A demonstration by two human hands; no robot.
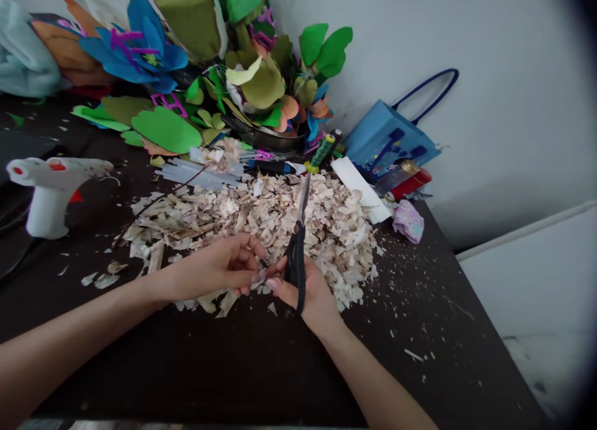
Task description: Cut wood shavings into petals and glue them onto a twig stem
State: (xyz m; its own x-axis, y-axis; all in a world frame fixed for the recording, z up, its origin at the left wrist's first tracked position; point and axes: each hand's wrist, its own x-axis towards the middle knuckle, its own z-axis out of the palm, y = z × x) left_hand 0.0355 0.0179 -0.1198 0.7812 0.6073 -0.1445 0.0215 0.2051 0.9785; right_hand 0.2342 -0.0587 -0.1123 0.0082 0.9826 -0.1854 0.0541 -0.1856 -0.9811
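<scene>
Over on the left of the frame, a white glue gun (49, 193) stands on the dark table (280, 368). Just left of centre, here's the left hand (219, 265), fingers curled and closed, its tips pinching what looks like a small pale flake (257, 279) — too small and blurred to read its edges or which way it points. Behind and around the hands spreads the pile of flakes (261, 212), filling the middle.

Now the right hand (314, 296), just right of centre: it grips the black scissors (298, 237), with thumb and forefinger reaching left to meet the flake too. The step in hand, I'd judge, is fingering that piece with both hands, the scissors parked in the grip; whether any finger is through a loop, I can't tell.

And the scissors? Long axis nearly upright in the frame, handles low, tips up towards the top and leaning slightly right, blades looking closed together. They point away from the flake — so cutting it would call for swinging the tips left and down, blades apart, while the left fingers hold it steady.
</scene>
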